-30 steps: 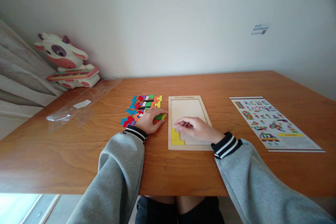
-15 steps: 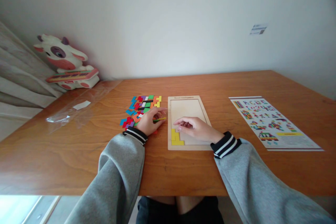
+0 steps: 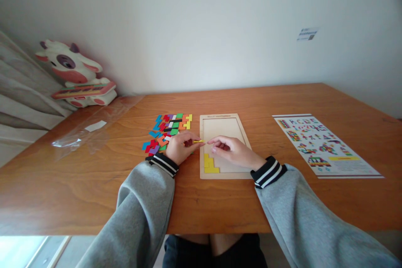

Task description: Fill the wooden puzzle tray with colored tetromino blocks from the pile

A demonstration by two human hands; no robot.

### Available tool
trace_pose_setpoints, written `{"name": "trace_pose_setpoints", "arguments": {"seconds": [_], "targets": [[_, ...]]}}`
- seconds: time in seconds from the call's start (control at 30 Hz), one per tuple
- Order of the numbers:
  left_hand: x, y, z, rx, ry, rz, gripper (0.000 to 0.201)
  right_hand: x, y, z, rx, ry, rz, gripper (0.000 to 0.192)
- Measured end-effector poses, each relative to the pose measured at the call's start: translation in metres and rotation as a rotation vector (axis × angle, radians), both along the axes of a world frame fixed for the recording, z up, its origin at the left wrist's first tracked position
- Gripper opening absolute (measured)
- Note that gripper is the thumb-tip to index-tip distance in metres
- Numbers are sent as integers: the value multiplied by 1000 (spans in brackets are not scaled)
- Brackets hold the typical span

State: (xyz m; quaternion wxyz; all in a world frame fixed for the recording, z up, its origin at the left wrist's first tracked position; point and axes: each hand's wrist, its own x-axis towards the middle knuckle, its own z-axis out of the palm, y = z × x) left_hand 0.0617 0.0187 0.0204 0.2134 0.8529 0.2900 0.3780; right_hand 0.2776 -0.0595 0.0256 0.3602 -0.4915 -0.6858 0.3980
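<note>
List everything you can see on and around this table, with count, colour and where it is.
puzzle tray: one, pale wood, table centre
yellow pieces: a few, tray's near-left corner
loose pieces: many, mixed colours, left of tray
pattern sheet: one, white, printed, right
plastic bag: one, clear, left
cow toy: one, white and pink, far left
table: one, brown wood
left hand: pinching a yellow piece
right hand: over tray

Cow toy (image 3: 73, 71), plastic wrap (image 3: 91, 127), pattern sheet (image 3: 320, 144)
</note>
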Motion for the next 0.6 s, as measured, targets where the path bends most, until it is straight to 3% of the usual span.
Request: {"name": "trace_pose_setpoints", "arguments": {"seconds": [0.2, 0.6], "targets": [[10, -13, 0, 88, 21, -101, 33, -2, 1, 0, 12, 64, -27, 36], [15, -23, 1, 55, 47, -102, 32, -4, -1, 3, -6, 79, -75, 32]]}}
